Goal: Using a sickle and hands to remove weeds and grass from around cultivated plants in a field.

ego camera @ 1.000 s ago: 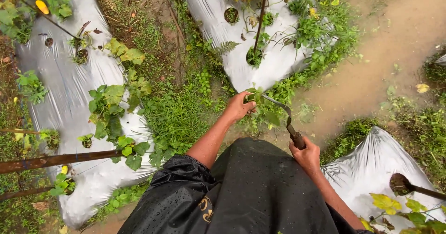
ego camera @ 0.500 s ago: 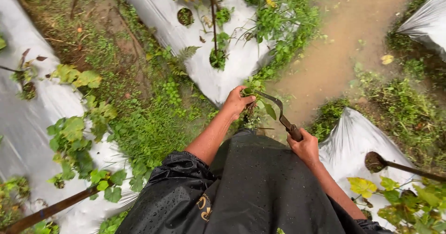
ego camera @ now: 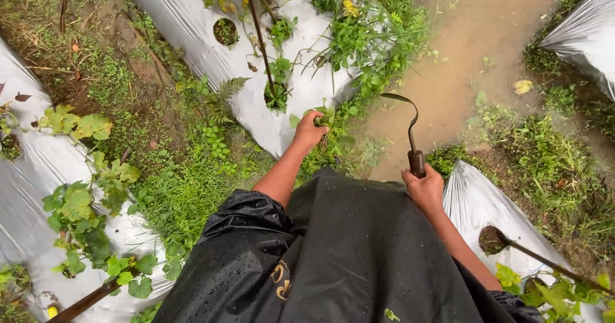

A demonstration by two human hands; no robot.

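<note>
Here, the left hand (ego camera: 310,129) was clenched on a clump of weeds (ego camera: 333,125) at the edge of the silver plastic mulch (ego camera: 192,25), toward twelve o'clock. The right hand (ego camera: 425,188), at two o'clock, gripped the handle of a curved sickle (ego camera: 410,124), blade raised above muddy water (ego camera: 448,73), apart from the weeds.

Left hand (ego camera: 310,129) grips weeds (ego camera: 328,119) (right hand (ego camera: 425,188) holds sickle (ego camera: 410,127)).

A farm plot: raised beds under silver plastic mulch (ego camera: 192,28), weeds (ego camera: 186,195), a muddy furrow (ego camera: 461,60).
</note>
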